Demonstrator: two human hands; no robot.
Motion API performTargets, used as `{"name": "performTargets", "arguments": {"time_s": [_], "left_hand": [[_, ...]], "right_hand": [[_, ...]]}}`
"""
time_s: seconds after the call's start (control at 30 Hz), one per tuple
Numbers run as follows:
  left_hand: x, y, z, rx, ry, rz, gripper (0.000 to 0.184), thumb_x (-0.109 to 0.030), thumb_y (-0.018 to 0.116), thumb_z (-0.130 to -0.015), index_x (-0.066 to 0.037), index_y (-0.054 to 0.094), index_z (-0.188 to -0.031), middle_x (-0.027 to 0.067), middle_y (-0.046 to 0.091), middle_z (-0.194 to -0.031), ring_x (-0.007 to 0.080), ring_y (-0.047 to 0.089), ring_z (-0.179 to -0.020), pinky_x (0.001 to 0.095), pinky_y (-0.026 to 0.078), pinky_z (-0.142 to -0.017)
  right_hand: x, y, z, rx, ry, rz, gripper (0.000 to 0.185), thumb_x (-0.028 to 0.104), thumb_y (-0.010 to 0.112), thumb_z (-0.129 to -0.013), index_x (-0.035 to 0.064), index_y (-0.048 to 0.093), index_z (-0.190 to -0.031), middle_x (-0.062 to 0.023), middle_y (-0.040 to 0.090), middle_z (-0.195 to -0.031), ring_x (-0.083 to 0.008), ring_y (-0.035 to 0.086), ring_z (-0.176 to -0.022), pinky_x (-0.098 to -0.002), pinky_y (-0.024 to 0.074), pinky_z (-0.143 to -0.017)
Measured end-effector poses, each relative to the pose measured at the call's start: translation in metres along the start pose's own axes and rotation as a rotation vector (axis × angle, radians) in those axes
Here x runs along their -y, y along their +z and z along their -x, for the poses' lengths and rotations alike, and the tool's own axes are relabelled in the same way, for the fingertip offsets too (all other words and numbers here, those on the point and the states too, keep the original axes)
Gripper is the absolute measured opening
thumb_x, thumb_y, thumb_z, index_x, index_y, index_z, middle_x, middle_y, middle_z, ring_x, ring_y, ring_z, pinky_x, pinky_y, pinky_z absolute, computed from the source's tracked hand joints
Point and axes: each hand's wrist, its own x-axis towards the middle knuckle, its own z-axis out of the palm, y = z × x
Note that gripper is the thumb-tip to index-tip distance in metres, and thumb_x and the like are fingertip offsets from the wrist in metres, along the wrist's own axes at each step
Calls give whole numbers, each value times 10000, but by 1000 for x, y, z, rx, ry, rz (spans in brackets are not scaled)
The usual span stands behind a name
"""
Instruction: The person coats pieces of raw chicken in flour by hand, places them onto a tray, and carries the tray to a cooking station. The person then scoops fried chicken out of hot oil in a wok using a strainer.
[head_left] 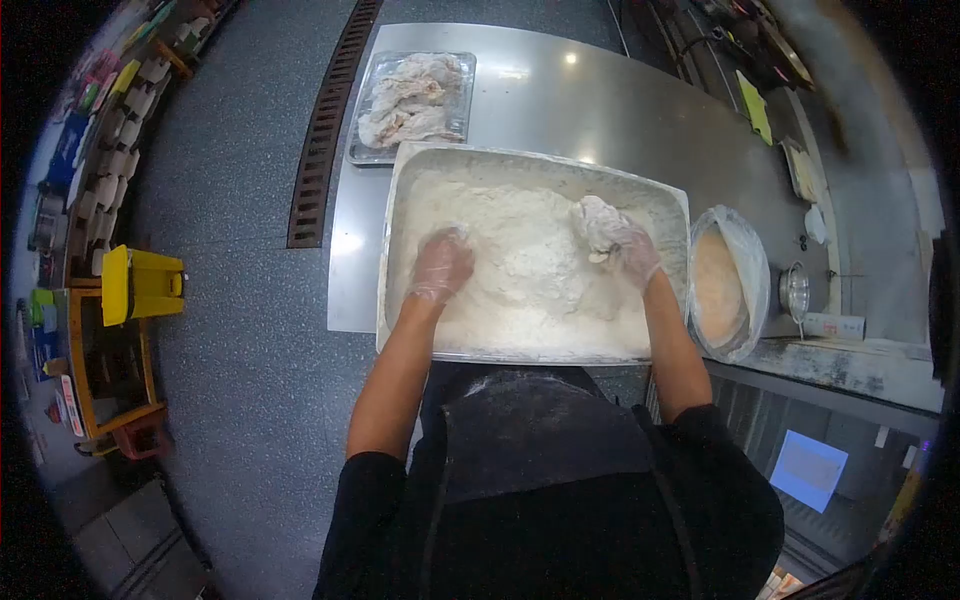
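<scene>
A large rectangular tub (540, 156) of white flour (530, 250) stands in front of me on a steel table. My right hand (637, 258), in a clear plastic glove, grips a flour-coated piece of what looks like chicken (600, 222) at the tub's right side. On the left side of the tub, my left hand (442, 266), gloved the same way, reaches down into the flour. Its fingertips are caked and partly buried, so whether they hold anything is hidden. Beyond the tub, a clear tray (468, 100) carries several floured chicken pieces (415, 100).
Right of the tub stands a plastic-lined round container (755, 260) of pale orange powder (717, 285). A metal cup or strainer (794, 290) is beside it. The steel table (540, 95) extends to the back right. A yellow bin (143, 284) and loaded shelves line the left.
</scene>
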Motion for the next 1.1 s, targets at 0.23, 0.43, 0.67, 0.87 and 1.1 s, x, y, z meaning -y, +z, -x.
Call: {"name": "performTargets", "arguments": {"time_s": [0.23,0.43,0.67,0.87,1.1], "left_hand": [[-4,1,-1,-4,-51,-31,223,-180,572,-690,-40,599,-862,171,609,-825,335,570,-793,408,464,-716],[-2,-1,-6,177,10,-180,260,-213,591,-706,-31,599,-892,177,601,-906,332,569,-866,397,457,-788],[46,47,-4,30,-167,233,251,-192,594,-712,-14,585,-889,161,591,-937,319,565,-849,383,455,-784],[16,11,-6,95,1,-44,240,-178,610,-684,-26,585,-868,164,600,-837,323,572,-803,410,462,-721],[4,4,-3,20,-5,-27,158,-167,578,-686,-30,594,-765,179,595,-797,342,568,-775,410,460,-709]], "right_hand": [[32,-2,14,11,188,-229,416,94,548,-776,-4,479,-1175,-172,571,-1097,-275,580,-955,-320,460,-856],[89,10,6,4,179,856,348,209,600,-657,-50,602,-888,-257,597,-895,-351,595,-848,-382,479,-763],[74,-6,23,-34,10,816,299,172,614,-621,-2,623,-864,-229,606,-915,-351,592,-858,-383,482,-752],[108,-21,40,141,78,933,296,147,630,-643,35,613,-917,-202,601,-896,-355,582,-837,-390,480,-754],[111,-28,69,-268,-260,918,240,134,496,-793,52,592,-998,-175,592,-1008,-333,566,-931,-401,456,-817]]}}
